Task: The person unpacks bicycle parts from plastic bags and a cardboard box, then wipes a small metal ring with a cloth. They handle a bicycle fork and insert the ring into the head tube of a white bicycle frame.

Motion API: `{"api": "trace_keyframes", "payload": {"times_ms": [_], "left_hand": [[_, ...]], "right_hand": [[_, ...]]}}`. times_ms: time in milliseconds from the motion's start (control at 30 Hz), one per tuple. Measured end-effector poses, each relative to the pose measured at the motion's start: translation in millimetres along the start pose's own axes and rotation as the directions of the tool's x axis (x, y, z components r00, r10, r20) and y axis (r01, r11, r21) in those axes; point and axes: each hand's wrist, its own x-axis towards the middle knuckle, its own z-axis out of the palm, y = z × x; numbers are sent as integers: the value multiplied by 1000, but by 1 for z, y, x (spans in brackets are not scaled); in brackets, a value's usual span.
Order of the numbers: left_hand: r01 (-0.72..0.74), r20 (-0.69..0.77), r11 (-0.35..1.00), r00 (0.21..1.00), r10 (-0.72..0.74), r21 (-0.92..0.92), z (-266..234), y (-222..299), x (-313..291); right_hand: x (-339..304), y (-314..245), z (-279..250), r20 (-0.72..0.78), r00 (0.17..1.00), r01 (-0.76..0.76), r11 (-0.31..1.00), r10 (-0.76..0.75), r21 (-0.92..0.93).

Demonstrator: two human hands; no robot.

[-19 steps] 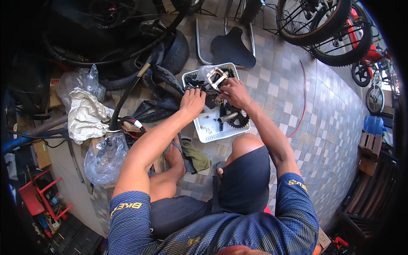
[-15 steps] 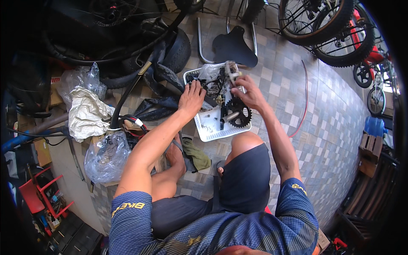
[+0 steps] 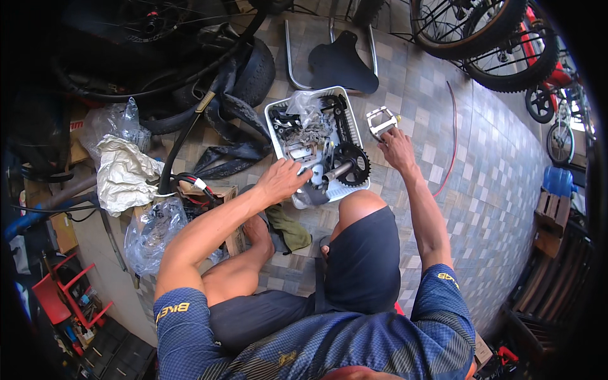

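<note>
Pedal (image 3: 382, 123) out to the right of basket (image 3: 354, 120), level with its far half. Body squarish, so long axis hard to call; stub seems to point away from basket. Right hand (image 3: 399, 151), also right of basket, is the nearer: pedal lies ahead of its fingers, slightly toward basket. Fingertips meet pedal's near edge; pinching or released, cannot tell. Left hand (image 3: 283, 180) sits at basket's near-left edge, fingers loosely bent over the parts; any grasp there, cannot tell. Chainring (image 3: 362, 158) at basket's near-right corner, between the hands.
</note>
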Motion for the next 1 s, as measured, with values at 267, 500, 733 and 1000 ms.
{"api": "trace_keyframes", "payload": {"times_ms": [267, 500, 733, 1000], "left_hand": [[-14, 154, 999, 988, 21, -42, 10, -7, -16], [145, 256, 988, 958, -127, -51, -10, -32, -6], [478, 474, 837, 821, -318, -266, -48, -45, 18], [455, 494, 875, 806, -327, -163, -64, -57, 33]], "right_hand": [[0, -8, 33, 43, 999, -8, 999, 10, -36], [70, -103, -26, -177, 968, 210, 960, -178, 184], [121, -150, 26, -237, 906, 411, 864, -351, 291], [100, -119, -18, 156, 980, -182, -234, -127, 955]]}}
